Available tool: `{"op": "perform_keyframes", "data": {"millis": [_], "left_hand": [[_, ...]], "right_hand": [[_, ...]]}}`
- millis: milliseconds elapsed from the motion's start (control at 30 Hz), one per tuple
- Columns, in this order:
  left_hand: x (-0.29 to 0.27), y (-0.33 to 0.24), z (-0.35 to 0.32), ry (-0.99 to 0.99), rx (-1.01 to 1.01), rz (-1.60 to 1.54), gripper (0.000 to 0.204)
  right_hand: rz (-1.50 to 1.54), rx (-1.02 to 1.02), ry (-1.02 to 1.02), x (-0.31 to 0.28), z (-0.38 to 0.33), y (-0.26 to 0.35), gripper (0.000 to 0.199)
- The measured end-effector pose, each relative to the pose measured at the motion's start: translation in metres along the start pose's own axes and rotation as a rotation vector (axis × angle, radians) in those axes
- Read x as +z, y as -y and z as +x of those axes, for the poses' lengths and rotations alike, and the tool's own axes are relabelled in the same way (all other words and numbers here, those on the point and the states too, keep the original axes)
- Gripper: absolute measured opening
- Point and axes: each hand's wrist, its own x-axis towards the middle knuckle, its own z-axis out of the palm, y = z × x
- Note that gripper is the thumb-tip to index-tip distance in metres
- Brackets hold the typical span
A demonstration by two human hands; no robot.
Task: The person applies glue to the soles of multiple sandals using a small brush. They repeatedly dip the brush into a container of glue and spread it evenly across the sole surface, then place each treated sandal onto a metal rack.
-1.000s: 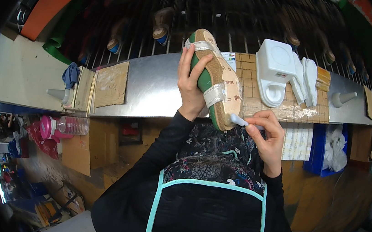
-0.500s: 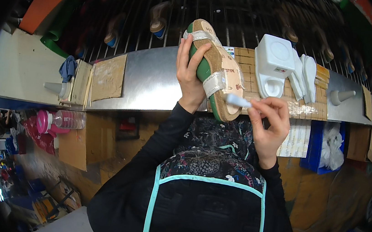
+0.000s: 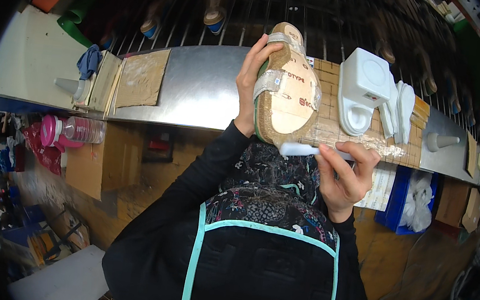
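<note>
My left hand grips a sandal upper on a green shoe last from its left side. It is held upright, the pale insole and brown cork-like rim facing me, with silvery straps folded over the edges. In my right hand a slim white brush is pinched between thumb and fingers. Its tip is at the lower end of the sole, at the rim; whether it touches I cannot tell. A white plastic dispenser with a round cup at its front stands to the right of the sandal.
White insole-shaped pieces lie beside the dispenser on a taped cardboard sheet. Behind the metal ledge runs a rack of bars carrying several shoes on lasts. White cones stick out at both sides. A blue bin hangs below right.
The sandal has turned so its sole faces me more fully, hiding most of the green side. My right hand and the brush have moved down to the sole's lower end.
</note>
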Motion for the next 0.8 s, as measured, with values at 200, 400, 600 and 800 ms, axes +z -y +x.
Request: {"op": "perform_keyframes", "data": {"millis": [200,400,600,800], "left_hand": [[0.001,0.004,-0.006,0.025,-0.174,-0.221,0.059],[0.003,0.003,-0.007,0.024,-0.2,-0.42,0.068],[-0.007,-0.006,-0.009,0.11,-0.456,-0.711,0.074],[-0.009,-0.019,-0.012,0.199,-0.449,-0.792,0.077]], "right_hand": [[0.003,0.107,-0.081,0.004,0.003,-0.003,0.034],[0.063,-0.014,0.014,0.001,0.008,-0.001,0.036],[-0.08,-0.049,-0.026,0.007,0.009,-0.001,0.035],[0.051,0.041,-0.062,0.012,0.008,-0.005,0.035]]}}
